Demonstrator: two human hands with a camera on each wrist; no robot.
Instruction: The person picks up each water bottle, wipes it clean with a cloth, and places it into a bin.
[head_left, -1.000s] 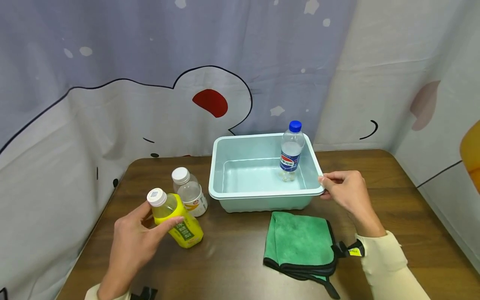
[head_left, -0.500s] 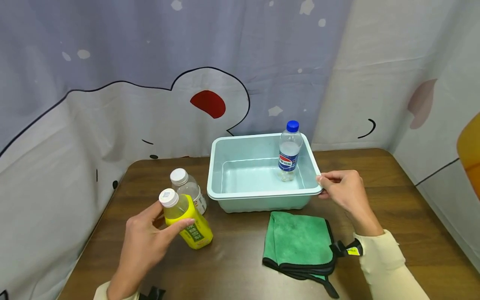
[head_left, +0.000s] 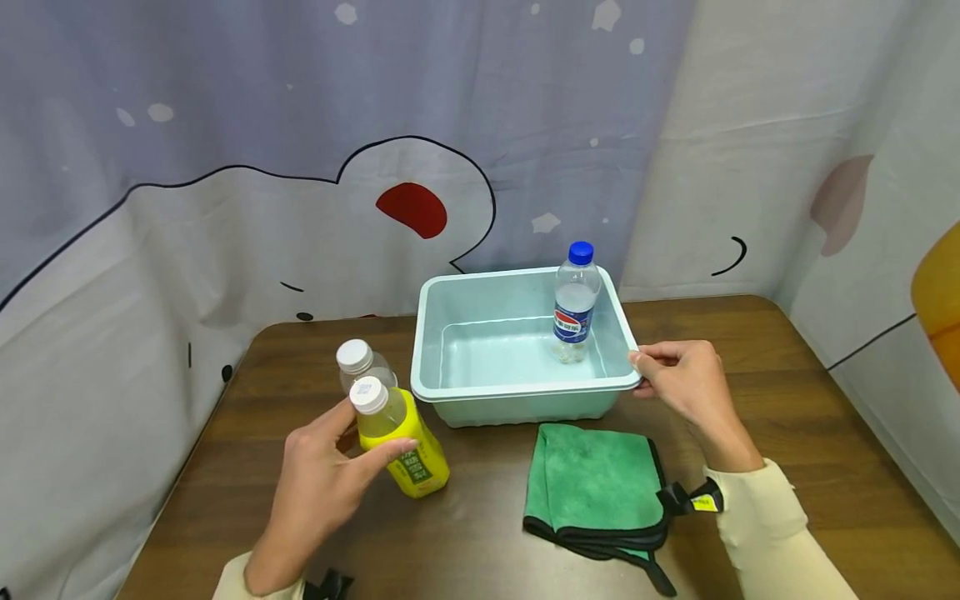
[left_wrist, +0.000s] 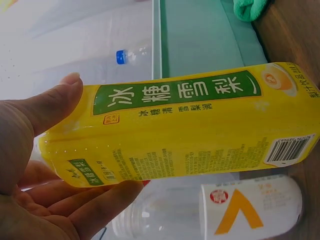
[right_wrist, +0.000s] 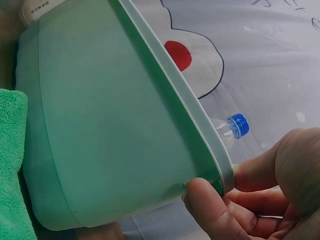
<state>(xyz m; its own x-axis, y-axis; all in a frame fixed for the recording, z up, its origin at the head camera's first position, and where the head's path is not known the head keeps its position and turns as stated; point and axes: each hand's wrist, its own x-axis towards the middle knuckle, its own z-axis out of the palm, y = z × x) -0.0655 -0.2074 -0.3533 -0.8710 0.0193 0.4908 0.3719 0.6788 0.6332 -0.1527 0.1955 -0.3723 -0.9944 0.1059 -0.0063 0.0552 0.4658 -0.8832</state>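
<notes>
My left hand (head_left: pixel 322 479) grips a yellow drink bottle (head_left: pixel 397 442) with a white cap, tilted and lifted off the table, just left of a pale green tub (head_left: pixel 517 385). The left wrist view shows the yellow bottle (left_wrist: pixel 180 130) between thumb and fingers. My right hand (head_left: pixel 678 379) pinches the tub's front right rim; the right wrist view shows the rim (right_wrist: pixel 200 125) between thumb and fingers. A clear water bottle with a blue cap (head_left: pixel 576 302) stands upright inside the tub at its back right. A second clear bottle with a white cap (head_left: pixel 354 360) stands behind the yellow one.
A folded green cloth (head_left: pixel 596 487) lies on the brown table (head_left: pixel 825 417) in front of the tub. A printed curtain (head_left: pixel 300 167) hangs close behind and to both sides of the table.
My left hand has carried the yellow bottle to the right, toward the tub, and now it overlaps the white-capped bottle. My right hand has stayed on the tub's rim.
</notes>
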